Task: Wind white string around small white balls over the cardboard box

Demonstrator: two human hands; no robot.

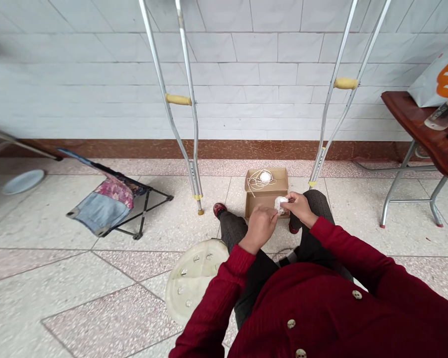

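Note:
A small white, crumpled-looking bundle (281, 203) is held up in front of my knees; its exact kind does not show. My right hand (300, 208) pinches it from the right between thumb and fingers. From the left, my left hand (260, 227) has its fingers closed, with the tips at the bundle's lower edge. Just beyond and below my hands, an open cardboard box (248, 205) lies on the floor. Loops of thin white cord (257, 181) and a round white object (265, 177) rest in its far half.
Two metal crutches with yellow grips (178, 100) lean on the tiled wall. A folding stool (110, 204) stands left, near a pale round plastic stool (194, 278). At right, a brown table (414, 119) holds a bag (433, 74) and a clear bottle (442, 117).

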